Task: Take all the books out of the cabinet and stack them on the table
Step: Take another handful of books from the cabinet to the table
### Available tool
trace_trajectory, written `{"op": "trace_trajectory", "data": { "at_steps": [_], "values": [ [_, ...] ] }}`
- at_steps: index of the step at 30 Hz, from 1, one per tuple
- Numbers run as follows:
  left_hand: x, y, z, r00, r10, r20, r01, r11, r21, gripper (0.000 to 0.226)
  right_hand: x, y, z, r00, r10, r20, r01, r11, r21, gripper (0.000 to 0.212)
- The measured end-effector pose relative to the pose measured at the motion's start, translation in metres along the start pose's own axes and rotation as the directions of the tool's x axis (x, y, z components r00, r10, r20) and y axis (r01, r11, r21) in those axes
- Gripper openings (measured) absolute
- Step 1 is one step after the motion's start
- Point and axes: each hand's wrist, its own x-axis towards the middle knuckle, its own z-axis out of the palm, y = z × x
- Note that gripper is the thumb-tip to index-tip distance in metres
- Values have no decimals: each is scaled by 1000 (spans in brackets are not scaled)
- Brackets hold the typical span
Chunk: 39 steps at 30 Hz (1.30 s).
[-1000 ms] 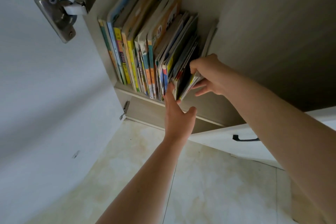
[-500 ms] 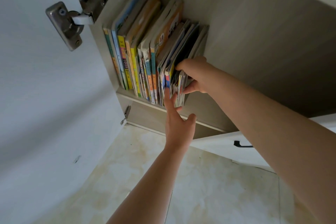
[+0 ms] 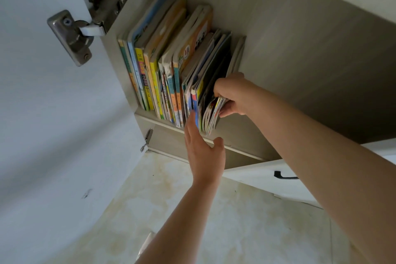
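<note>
Pale marbled floor point(image 3: 246, 231) fills the lower view, with a white door point(image 3: 42, 113) swung open at left on its metal hinge point(image 3: 85, 21). Beside it the cabinet point(image 3: 300, 60) stands open, its shelf point(image 3: 162, 121) carrying a row of books point(image 3: 162, 66) upright and packed against the left wall; the space to their right is bare. No table is in view.

At the right end of the row a thin bundle point(image 3: 214, 111) of soft-covered books leans out from the rest. The right hand point(image 3: 233, 96) is closed around this bundle, fingers curled over its top edge and thumb below. The left hand point(image 3: 203, 152) is flat and open, fingertips touching the spines just left of the bundle, holding nothing.

The step in hand looks to be drawing that bundle off the shelf. To do it well, the left hand should press the neighbouring spines back so that only the gripped books slide out, and the bundle should come straight towards the person rather than twist, since thin covers may fan apart or slip. Supporting the bundle from beneath once it clears the shelf edge would likely keep it together.

Nearly every book is in the cabinet, so the task seems barely started.
</note>
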Motion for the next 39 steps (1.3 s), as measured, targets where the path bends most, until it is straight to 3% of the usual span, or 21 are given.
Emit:
{"op": "trace_trajectory", "data": {
  "at_steps": [3,7,12,15,20,23,25,28,34,39],
  "values": [
    [2,7,-2,999,-16,34,17,1000,-17,84,-2,5,-4,1000,-17,-20,17,1000,-1,8],
    [2,6,0,999,-26,38,27,999,-27,85,2,11,-6,999,-23,-41,24,1000,15,44],
    [8,4,4,999,39,6,-38,999,-31,71,5,16,-11,997,-54,-50,54,999,0,52],
    [9,-1,7,992,93,88,-94,995,16,68,1,20,-16,998,-55,-33,54,998,-24,52],
    [26,-11,14,980,68,189,-86,993,86,63,-7,27,-33,997,-67,29,66,998,18,46],
    [36,-17,20,971,69,229,-108,981,162,66,-10,22,-43,994,-102,-26,104,984,147,59],
    [41,-20,24,968,78,240,-126,973,193,70,-10,18,-44,991,-124,-52,129,984,119,70],
    [47,-22,32,972,99,215,-150,959,240,69,-6,20,-36,989,-132,-70,136,989,54,65],
    [58,-22,42,976,214,52,-217,897,384,48,-1,23,-30,975,-193,-111,195,981,13,50],
    [40,-28,30,953,288,98,-301,853,426,47,-19,33,-30,971,-213,-106,212,977,-24,46]
  ]
}}
